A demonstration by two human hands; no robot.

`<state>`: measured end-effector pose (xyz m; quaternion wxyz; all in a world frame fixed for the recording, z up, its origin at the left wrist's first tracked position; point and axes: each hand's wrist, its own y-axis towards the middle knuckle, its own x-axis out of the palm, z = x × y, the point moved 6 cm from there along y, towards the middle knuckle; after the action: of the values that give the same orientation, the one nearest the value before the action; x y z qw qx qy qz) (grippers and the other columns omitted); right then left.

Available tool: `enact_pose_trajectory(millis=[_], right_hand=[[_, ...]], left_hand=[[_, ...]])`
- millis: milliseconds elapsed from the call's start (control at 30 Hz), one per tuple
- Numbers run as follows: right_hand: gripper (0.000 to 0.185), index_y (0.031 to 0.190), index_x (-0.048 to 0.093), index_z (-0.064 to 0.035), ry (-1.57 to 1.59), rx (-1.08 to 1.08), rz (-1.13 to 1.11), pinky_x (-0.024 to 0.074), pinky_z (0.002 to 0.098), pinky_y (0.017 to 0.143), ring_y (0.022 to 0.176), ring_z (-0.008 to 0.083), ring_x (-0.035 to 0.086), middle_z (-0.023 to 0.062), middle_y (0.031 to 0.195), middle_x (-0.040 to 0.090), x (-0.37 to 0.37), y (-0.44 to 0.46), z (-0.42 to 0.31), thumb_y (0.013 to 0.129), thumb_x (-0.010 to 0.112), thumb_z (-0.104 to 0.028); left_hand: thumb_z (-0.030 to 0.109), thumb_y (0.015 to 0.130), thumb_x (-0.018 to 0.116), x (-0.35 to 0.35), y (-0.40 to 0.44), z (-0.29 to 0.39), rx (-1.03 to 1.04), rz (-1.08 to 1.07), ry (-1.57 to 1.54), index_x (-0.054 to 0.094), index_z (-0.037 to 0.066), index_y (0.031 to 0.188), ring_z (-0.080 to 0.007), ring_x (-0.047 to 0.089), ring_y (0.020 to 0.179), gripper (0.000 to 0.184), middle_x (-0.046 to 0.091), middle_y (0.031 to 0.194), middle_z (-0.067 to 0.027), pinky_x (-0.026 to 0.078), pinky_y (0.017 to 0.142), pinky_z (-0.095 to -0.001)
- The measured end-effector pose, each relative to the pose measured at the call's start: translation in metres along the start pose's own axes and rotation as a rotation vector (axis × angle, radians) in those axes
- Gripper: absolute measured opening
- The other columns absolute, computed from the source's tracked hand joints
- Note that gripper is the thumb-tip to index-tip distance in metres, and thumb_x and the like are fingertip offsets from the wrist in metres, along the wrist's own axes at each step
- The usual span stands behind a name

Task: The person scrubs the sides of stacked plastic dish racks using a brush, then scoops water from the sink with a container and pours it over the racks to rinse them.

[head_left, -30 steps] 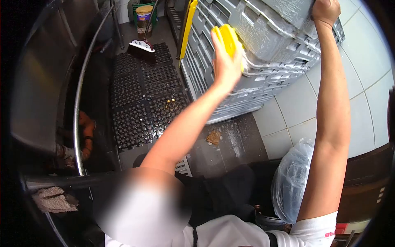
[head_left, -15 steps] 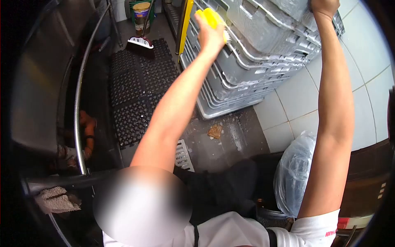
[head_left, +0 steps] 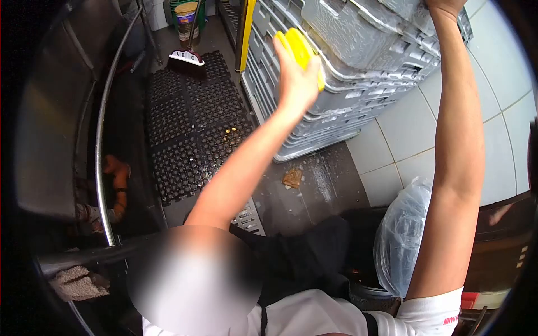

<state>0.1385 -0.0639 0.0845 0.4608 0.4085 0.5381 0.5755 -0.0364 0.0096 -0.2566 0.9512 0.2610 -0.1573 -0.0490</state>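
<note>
My left hand [head_left: 298, 84] is closed round a yellow scrub brush [head_left: 301, 47], held against the side of a stack of grey plastic crates [head_left: 358, 45]. The bristles face the crates and are hidden now. Wet streaks and whitish suds cover the upper crates. At the top right, my right hand [head_left: 446, 7] rests on the far upper edge of the stack. Its fingers are cut off by the frame's edge, so their grip does not show.
Black rubber mats [head_left: 193, 123] cover the floor at left, with a broom [head_left: 188, 57] standing on them. A metal rail [head_left: 101, 140] runs alongside. On the wet floor lies a brown scrap [head_left: 292, 178] near a drain grate [head_left: 249, 219]. A clear plastic bag [head_left: 404, 241] hangs beside my right arm.
My left hand has moved down and slightly right along the crates with the brush, which has turned so its bristles no longer show. My right hand stays nearly in place.
</note>
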Motion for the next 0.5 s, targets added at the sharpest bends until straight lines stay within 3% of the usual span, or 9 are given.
enact_pose_trajectory(millis=[67,133,200,267,400,467,500], right_hand=[[0.051,0.114,0.070,0.0032,-0.009,0.019,-0.026,0.0492,0.0338,0.089,0.102,0.0264,0.070,0.0261,0.105,0.070,-0.002,-0.001,-0.004,0.104,0.044,-0.040],[0.051,0.113,0.069,0.0036,0.427,0.380,-0.217,0.0496,0.0351,0.087,0.100,0.0290,0.070,0.0274,0.103,0.069,0.010,0.028,0.112,0.104,0.044,-0.039],[0.050,0.113,0.069,0.0034,0.415,0.347,-0.202,0.0500,0.0366,0.085,0.098,0.0315,0.070,0.0285,0.100,0.068,0.009,0.032,0.117,0.104,0.044,-0.039],[0.050,0.113,0.069,0.0028,-0.051,-0.068,0.003,0.0504,0.0383,0.083,0.094,0.0339,0.071,0.0295,0.097,0.067,0.000,0.000,-0.003,0.104,0.044,-0.040],[0.051,0.109,0.070,0.0019,-0.153,0.025,-0.088,0.0504,0.0399,0.080,0.092,0.0378,0.069,0.0294,0.096,0.066,-0.002,0.000,-0.010,0.103,0.043,-0.041],[0.051,0.105,0.071,0.0012,-0.175,0.128,-0.199,0.0505,0.0404,0.080,0.091,0.0393,0.069,0.0290,0.095,0.066,-0.008,-0.002,-0.023,0.103,0.042,-0.041],[0.051,0.102,0.071,0.0001,-0.167,0.085,-0.126,0.0498,0.0440,0.077,0.086,0.0415,0.067,0.0287,0.090,0.066,-0.003,-0.002,-0.017,0.104,0.041,-0.041]], left_hand=[[0.010,0.086,0.067,0.000,-0.003,0.000,-0.022,0.030,-0.038,0.012,-0.006,0.151,-0.0301,0.055,0.120,0.087,0.051,0.133,-0.0245,0.046,0.102,-0.0395],[0.010,0.086,0.068,-0.003,0.031,-0.011,-0.031,0.062,0.061,0.017,-0.008,0.149,-0.0297,0.058,0.117,0.084,0.054,0.129,-0.0239,0.047,0.100,-0.0394],[0.012,0.083,0.072,-0.012,0.061,-0.022,-0.111,0.053,0.165,0.027,-0.007,0.145,-0.0290,0.062,0.107,0.079,0.060,0.122,-0.0223,0.050,0.095,-0.0393],[0.008,0.082,0.071,-0.019,0.054,-0.022,-0.112,-0.068,0.098,0.021,-0.006,0.150,-0.0282,0.061,0.114,0.085,0.057,0.130,-0.0223,0.049,0.098,-0.0383],[-0.002,0.082,0.067,-0.011,-0.057,0.010,0.046,-0.205,-0.145,0.004,0.001,0.158,-0.0272,0.052,0.131,0.098,0.046,0.146,-0.0222,0.043,0.108,-0.0368],[0.000,0.084,0.068,-0.013,-0.048,0.015,0.068,-0.165,0.045,0.006,0.000,0.157,-0.0263,0.053,0.128,0.097,0.047,0.144,-0.0219,0.044,0.107,-0.0370],[0.002,0.084,0.068,-0.016,-0.030,0.019,-0.056,-0.172,0.038,0.007,0.000,0.157,-0.0260,0.054,0.127,0.095,0.048,0.144,-0.0220,0.044,0.107,-0.0367]])
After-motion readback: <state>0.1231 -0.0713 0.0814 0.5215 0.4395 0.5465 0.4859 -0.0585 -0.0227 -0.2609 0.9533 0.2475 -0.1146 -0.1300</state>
